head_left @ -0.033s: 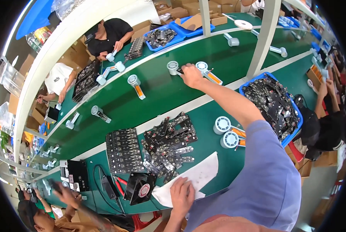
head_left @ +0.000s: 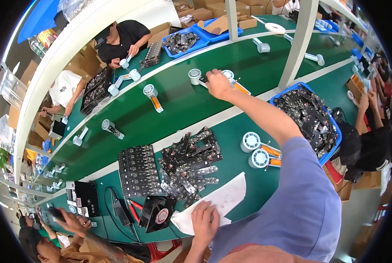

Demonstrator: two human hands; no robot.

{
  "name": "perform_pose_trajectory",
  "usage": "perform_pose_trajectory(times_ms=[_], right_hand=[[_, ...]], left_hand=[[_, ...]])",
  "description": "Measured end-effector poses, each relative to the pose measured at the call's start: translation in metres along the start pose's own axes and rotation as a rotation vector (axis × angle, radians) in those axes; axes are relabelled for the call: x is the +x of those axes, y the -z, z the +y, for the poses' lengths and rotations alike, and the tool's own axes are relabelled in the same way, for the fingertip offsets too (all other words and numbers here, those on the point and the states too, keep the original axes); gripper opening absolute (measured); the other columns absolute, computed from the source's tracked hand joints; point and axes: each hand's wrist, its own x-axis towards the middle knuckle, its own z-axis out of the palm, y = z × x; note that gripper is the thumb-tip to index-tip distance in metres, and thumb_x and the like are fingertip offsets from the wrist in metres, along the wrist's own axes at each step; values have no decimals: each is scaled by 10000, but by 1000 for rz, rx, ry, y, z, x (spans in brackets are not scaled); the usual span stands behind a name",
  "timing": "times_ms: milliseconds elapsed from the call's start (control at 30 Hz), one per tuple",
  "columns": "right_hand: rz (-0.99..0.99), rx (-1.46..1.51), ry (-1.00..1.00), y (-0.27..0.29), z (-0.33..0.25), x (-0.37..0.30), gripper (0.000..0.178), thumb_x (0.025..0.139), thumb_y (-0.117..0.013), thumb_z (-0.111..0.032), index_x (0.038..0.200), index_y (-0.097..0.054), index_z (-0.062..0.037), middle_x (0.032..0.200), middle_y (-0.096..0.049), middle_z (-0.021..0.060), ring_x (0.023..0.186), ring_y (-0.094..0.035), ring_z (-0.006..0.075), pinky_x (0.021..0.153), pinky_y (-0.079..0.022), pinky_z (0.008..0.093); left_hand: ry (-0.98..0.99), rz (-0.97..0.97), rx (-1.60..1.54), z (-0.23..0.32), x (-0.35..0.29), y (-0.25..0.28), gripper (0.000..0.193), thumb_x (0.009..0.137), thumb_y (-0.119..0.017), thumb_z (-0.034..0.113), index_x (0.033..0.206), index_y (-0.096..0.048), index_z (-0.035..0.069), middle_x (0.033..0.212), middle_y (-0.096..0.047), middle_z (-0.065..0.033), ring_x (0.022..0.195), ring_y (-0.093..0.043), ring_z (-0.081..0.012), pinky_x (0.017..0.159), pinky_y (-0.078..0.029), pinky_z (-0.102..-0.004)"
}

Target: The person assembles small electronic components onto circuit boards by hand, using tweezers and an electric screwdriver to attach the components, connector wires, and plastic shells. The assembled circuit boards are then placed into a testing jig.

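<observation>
My right hand (head_left: 219,84) reaches out over the green conveyor belt (head_left: 182,103). Its fingers close on the handle end of a light-blue handheld fan (head_left: 195,76), where a dark board shows at the fingertips. Just beyond the knuckles lies a second fan (head_left: 227,75), with an orange strip in its open handle. My left hand (head_left: 206,219) rests with fingers slightly bent on a white sheet (head_left: 231,193) at the bench's near edge. Past that sheet lie a loose heap of small circuit boards (head_left: 191,160) and a neat row of boards (head_left: 139,171).
Two fans (head_left: 260,158) lie beside my right arm, before a blue bin of boards (head_left: 307,116). A black square fan (head_left: 157,214), red-handled pliers (head_left: 135,211) and cables are near left. A white post (head_left: 299,44) rises by the belt. Co-workers sit across and at left.
Both of my hands stay in place. At lower left, a co-worker's hand has shifted slightly; the whole view has moved a little.
</observation>
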Motion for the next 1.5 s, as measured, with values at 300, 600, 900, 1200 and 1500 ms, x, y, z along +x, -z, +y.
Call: perform_pose_trajectory(times_ms=[300, 600, 900, 1200, 1500], right_hand=[[-217, -128, -380, 44, 80, -65, 418, 882, -807, -296, 1134, -700, 20, 1200, -688, 267, 1170, -670, 440, 992, -568, 493], [-262, 364, 207, 199, -36, -146, 310, 919, -761, -260, 1059, -742, 16, 971, -708, 253, 971, -694, 443, 863, -553, 524], [-730, 531, 539, 188, -107, -308, 239, 933, -756, -207, 1089, -705, -33, 991, -643, 165, 959, -649, 392, 808, -542, 473], [-590, 514, 135, 73, -136, -144, 236, 986, -668, -207, 1064, -731, 7, 1150, -733, 232, 1084, -711, 427, 950, -552, 523], [-655, 192, -265, 29, -165, -104, 458, 888, -732, -220, 1295, -685, -14, 1367, -664, 267, 1268, -663, 408, 1070, -553, 480]], left_hand=[[-37, 4, -20, -3, -7, 1, 231, 858, -775, 0, 1084, -731, 21, 1191, -707, -139, 1194, -658, -359, 1035, -493, -439], [86, -79, -46, 19, -3, 17, 348, 907, -784, 62, 1216, -669, -48, 1185, -700, -278, 1170, -678, -459, 1007, -556, -476], [92, -48, -209, 30, 15, 36, 803, 854, -843, 41, 1541, -430, -10, 1404, -550, -258, 1288, -581, -423, 1071, -503, -450], [160, -58, -139, 21, -10, 27, 788, 854, -851, 97, 1527, -450, 11, 1441, -538, -264, 1312, -561, -432, 1103, -482, -472], [118, -48, -135, 21, -18, 30, 757, 854, -844, 79, 1508, -474, -8, 1466, -537, -244, 1324, -561, -431, 1117, -479, -465]])
